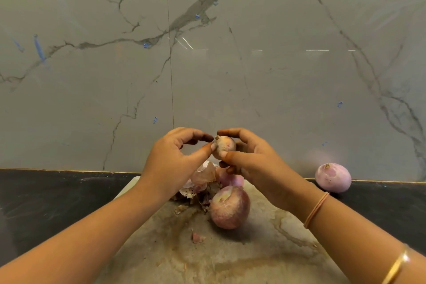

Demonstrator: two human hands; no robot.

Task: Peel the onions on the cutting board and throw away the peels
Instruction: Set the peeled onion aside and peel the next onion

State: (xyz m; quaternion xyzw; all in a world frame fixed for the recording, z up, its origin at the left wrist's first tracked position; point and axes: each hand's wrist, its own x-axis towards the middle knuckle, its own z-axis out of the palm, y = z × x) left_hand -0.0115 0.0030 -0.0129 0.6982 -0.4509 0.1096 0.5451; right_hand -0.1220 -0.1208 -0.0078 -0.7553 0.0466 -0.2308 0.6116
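A small pale onion is held up above the cutting board. My right hand grips it from the right, fingers curled round it. My left hand pinches its tip with thumb and forefinger. A larger reddish onion sits on the board below my hands. Another pink onion lies behind it, partly hidden by my right hand. A heap of loose peels lies on the board under my left hand. One small peel scrap lies nearer to me.
A peeled pale purple onion rests on the dark countertop at the right, against the marble wall. The board is stained and damp.
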